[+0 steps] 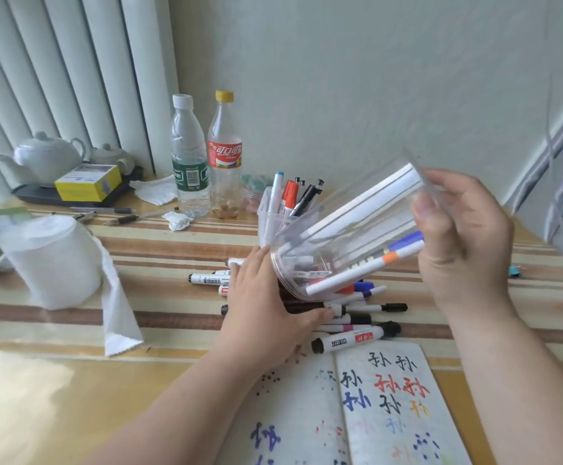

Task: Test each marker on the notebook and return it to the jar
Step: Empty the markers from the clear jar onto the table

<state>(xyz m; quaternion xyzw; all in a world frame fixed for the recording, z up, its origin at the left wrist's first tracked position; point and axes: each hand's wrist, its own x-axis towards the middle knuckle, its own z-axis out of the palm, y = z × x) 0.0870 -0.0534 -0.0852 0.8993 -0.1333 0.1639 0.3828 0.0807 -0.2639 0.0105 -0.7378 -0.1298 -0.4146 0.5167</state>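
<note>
Clear plastic makes up the jar [340, 236]. The right grip [464, 243] has its fingers and thumb curled round the jar's closed end and holds it up over the bench [72, 380]. The jar is tipped, with its open mouth low and to the left, just above a pile of markers [357, 340]. Some pens are inside it, and a white marker with an orange band [367, 268] pokes out of the mouth. The left grip [263, 303] is flat and open, resting on the pile beside the jar's mouth and holding nothing. The notebook [390, 397] lies open near the pile, with black, red, blue and orange writing on it. A white paper roll [51, 260] stands to the left.
</note>
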